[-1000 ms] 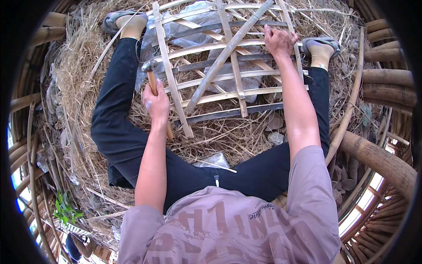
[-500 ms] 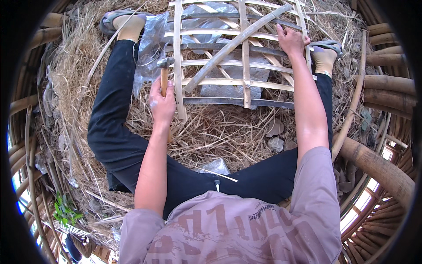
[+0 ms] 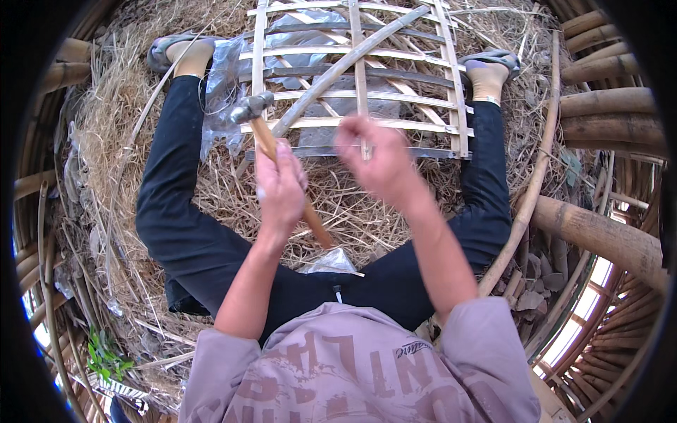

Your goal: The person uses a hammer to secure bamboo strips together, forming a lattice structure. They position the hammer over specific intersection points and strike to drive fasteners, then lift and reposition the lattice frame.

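My left hand [image 3: 278, 190] is wrapped round the wooden handle of a hammer [image 3: 261, 127]. The metal head points up and to the left, beside the near left corner of a lattice of split bamboo strips [image 3: 356, 67]. A diagonal strip [image 3: 331, 74] crosses the lattice. My right hand [image 3: 381, 162] hangs in front of the lattice's near edge, to the right of the hammer. Motion smears its fingers, so whether they hold anything is unclear. Beneath the lattice lies a grey stone block [image 3: 317, 137], partly covered by the strips.
Dry straw [image 3: 218, 194] covers the ground between my outstretched legs. A clear plastic bag [image 3: 218, 99] lies left of the lattice, and a small plastic packet [image 3: 331, 262] is near my lap. Thick bamboo poles [image 3: 599, 236] stand along the right, and a green plant [image 3: 106, 356] at lower left.
My right hand has left the lattice's right side and moved left and nearer to me. The hammer, in my left hand, has tilted and come closer. The lattice appears shifted left and upward.
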A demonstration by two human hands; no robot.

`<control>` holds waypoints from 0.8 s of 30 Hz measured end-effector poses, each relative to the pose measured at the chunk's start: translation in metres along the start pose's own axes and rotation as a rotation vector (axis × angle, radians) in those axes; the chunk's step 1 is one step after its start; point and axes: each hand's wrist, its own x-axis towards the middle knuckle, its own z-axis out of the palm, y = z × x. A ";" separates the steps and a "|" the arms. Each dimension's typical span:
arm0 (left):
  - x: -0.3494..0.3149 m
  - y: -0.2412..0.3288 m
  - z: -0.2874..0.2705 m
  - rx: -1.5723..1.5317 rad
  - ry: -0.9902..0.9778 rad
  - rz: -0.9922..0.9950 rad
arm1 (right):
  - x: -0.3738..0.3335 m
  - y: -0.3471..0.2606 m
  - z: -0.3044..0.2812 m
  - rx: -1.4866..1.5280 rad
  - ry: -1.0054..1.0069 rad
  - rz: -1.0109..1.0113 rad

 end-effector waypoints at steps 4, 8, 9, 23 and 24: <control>-0.017 -0.016 0.034 0.049 -0.204 0.278 | -0.078 -0.014 0.027 0.292 -0.204 0.249; -0.025 -0.021 0.029 0.476 -0.408 0.372 | -0.102 -0.004 0.029 0.565 -0.006 0.493; -0.021 -0.019 0.028 0.476 -0.414 0.373 | -0.104 -0.002 0.024 0.442 0.004 0.565; 0.122 -0.086 0.013 1.469 -0.019 0.646 | -0.070 0.119 0.023 -0.295 0.661 0.505; 0.119 -0.092 0.016 1.390 -0.010 0.654 | -0.070 0.123 0.024 -0.324 0.660 0.514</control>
